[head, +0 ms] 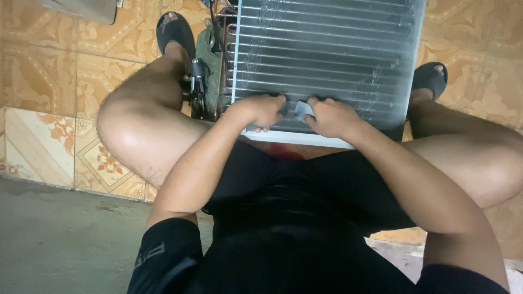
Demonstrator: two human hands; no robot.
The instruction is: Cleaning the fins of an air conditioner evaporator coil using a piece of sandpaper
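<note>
A silver finned coil panel (327, 49) with horizontal tubes stands between my knees, its white lower edge near my lap. My left hand (260, 110) presses its closed fingers against the lower fins. My right hand (331, 117) is beside it, gripping a small pale grey piece (303, 110) held against the same lower rows. Both hands sit close together, almost touching. What the left fingers hold, if anything, is hidden.
Copper tube bends and a dark green part (210, 60) stick out at the panel's left side. My feet in black sandals (174, 30) rest on patterned tan floor tiles (49, 81). Bare grey concrete (65, 239) lies at the lower left.
</note>
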